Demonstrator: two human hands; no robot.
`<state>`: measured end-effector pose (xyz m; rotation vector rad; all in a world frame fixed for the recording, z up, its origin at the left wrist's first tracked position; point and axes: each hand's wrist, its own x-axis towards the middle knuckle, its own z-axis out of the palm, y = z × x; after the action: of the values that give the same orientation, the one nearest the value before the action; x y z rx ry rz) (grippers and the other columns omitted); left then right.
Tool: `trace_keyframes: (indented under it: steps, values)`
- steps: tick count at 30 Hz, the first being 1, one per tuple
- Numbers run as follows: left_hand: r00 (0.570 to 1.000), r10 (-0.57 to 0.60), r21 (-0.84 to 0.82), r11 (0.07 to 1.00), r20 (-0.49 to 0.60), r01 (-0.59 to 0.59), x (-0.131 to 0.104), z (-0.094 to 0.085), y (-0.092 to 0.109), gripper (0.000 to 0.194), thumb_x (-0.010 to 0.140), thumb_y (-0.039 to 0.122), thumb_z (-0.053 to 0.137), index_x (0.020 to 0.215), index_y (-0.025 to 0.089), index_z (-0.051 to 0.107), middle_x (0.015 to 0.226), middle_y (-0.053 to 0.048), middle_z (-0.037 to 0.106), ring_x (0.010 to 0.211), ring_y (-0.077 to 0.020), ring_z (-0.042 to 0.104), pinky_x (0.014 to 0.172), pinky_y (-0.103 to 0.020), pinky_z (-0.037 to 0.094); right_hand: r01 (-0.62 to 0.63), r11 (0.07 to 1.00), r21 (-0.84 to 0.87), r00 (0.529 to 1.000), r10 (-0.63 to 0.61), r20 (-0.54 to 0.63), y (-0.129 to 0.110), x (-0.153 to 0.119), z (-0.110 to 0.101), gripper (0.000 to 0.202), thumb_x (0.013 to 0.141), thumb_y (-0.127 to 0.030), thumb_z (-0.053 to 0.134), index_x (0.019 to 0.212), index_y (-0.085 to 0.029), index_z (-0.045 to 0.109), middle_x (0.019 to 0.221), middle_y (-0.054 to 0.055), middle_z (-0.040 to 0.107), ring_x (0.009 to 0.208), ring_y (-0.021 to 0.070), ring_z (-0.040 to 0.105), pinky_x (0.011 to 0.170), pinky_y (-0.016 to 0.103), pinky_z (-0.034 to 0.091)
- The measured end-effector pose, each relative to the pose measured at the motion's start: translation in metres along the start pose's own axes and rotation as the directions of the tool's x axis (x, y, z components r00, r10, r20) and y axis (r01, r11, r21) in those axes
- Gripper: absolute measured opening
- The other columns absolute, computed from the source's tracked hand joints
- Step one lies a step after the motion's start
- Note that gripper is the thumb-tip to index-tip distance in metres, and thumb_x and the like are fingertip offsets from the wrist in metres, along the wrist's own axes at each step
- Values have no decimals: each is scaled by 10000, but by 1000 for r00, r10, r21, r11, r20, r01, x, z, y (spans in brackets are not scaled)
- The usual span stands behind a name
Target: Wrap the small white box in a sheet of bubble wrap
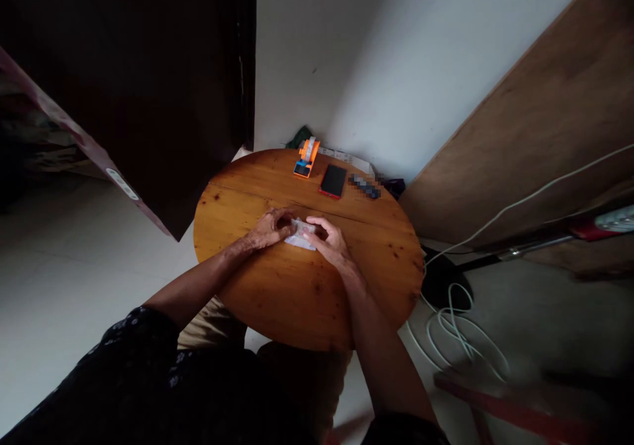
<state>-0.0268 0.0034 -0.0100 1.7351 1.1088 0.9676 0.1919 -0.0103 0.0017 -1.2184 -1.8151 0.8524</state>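
Observation:
In the middle of the round wooden table [307, 300] lies a small whitish packet [301, 240], flat and slightly crinkled; whether it is paper or thin plastic I cannot tell. My left hand [270, 228] grips its left edge, fingers curled and thumb on top. From the other side, my right hand [331, 240] holds the right part, thumb and fingers bent around it. Both forearms rest near the tabletop.
At the table's back stand an orange and blue tape dispenser [306, 159], a dark phone with a red edge [333, 181] and a blurred dark object [365, 186]. A wall rises behind. On the right floor lie a coiled pale cable [456, 329] and a black round base [446, 283].

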Motion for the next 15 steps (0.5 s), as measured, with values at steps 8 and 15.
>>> trace_keyframes:
  steps: [8,15]
  values:
    - [998,-6,-45,999,70,9,-1,7,1,646,827,491,706,1350,140,565,1305,-166,637,1184,-302,621,1008,-440,519,38,998,53,988,-30,-152,1,3,9,247,834,-426,608,893,-224,737,1070,75,764,1021,249,705,941,381,541]
    - [997,49,-142,989,65,-40,0,17,-1,827,757,459,781,1434,107,463,1252,-179,626,1085,-280,636,967,-442,532,-1,994,105,984,20,-178,-9,15,13,261,817,-462,621,800,-224,728,993,70,779,994,255,709,946,396,526]
